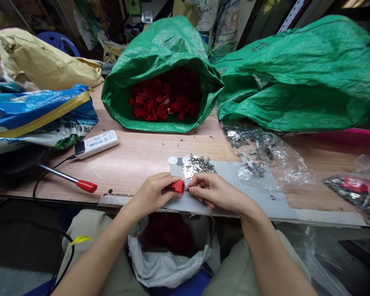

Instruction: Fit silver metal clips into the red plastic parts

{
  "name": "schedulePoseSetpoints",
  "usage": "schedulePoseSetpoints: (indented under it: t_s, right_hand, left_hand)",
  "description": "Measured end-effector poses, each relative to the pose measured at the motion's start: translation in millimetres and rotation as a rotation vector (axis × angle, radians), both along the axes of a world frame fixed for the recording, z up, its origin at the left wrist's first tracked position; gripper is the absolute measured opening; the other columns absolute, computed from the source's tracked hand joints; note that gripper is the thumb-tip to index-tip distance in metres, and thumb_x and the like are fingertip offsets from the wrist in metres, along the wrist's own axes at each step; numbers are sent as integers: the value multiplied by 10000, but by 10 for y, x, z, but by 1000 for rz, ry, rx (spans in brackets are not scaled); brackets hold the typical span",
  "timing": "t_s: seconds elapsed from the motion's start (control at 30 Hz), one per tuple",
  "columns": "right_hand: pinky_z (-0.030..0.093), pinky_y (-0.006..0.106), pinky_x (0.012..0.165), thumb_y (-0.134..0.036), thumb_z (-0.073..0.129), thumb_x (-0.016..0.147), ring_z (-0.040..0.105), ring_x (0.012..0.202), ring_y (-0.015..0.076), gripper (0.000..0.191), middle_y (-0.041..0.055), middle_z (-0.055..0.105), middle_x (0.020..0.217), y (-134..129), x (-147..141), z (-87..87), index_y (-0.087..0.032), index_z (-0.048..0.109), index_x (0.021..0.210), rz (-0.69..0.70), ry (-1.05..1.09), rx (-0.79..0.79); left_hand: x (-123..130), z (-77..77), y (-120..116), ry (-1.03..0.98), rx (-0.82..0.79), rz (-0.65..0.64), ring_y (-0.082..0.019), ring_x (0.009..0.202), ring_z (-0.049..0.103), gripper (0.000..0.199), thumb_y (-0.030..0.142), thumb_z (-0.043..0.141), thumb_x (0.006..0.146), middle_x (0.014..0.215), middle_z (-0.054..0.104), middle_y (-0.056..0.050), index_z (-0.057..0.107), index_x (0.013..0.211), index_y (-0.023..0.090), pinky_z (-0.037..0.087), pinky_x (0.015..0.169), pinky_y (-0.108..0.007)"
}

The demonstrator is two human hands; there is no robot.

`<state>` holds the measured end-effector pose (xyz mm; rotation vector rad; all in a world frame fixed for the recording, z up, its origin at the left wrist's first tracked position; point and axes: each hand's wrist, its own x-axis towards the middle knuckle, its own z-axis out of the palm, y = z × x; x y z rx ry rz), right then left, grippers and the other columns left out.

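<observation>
At the near edge of the wooden table, the left hand pinched a red piece between thumb and fingers, one end of it turned to the right. Facing it, the right hand had thumb and forefinger closed on a small metal piece, whose tip met that end; whether it had gone inside or only touched could not be told.

So this one piece looked to be partway through its handling, with both hands gripping. Just beyond the fingers, a heap of metal pieces lay loose on a grey sheet, apparently yet to be used, and a clear plastic bag to the right held more. Farther back, a green sack gaped toward the person, many red parts inside, so plenty seemed left. Between the knees, a white bag held a dark red mass, perhaps finished work, though too dim to judge. Off to the left, a red-handled tool lay near a white device.
</observation>
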<state>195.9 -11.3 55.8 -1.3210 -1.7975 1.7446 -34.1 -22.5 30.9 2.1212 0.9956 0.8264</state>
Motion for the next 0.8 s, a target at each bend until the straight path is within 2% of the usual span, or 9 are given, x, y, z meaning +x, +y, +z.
schedulePoseSetpoints:
  t_s: [0.17, 0.47, 0.67, 0.8]
  right_hand:
    - [467, 210, 394, -344, 596, 880, 490, 519, 124, 133, -45, 497, 612, -26, -34, 28, -213, 590, 860, 17, -71, 55]
    - [410, 211, 365, -293, 547, 885, 508, 504, 128, 94, -37, 504, 651, -48, -65, 29, -218, 587, 845, 19, -174, 138]
    - [379, 231, 499, -203, 552, 856, 509, 560, 128, 140, -21, 565, 650, -68, -130, 81, -195, 581, 719, 9, -284, 344]
    - [384, 257, 598, -152, 552, 837, 547, 654, 155, 141, -3, 609, 685, -92, -174, 102, -189, 593, 707, 13, -339, 434]
  left_hand:
    - [1, 10, -6, -3, 13, -11, -155, 821, 587, 123, 149, 671, 876, 870, 636, -21, 689, 991, 188, 457, 749, -251]
    - [-5, -5, -4, 18, 42, -19, -157, 808, 579, 128, 121, 667, 870, 844, 630, -24, 691, 987, 168, 440, 739, -254]
    - [8, 8, 11, 11, 80, -35, -155, 799, 593, 125, 131, 657, 883, 848, 651, -35, 694, 1000, 156, 452, 736, -252]
    - [14, 17, 21, 7, 102, -45, -155, 799, 598, 114, 147, 642, 900, 850, 652, -38, 688, 1004, 158, 459, 732, -251]
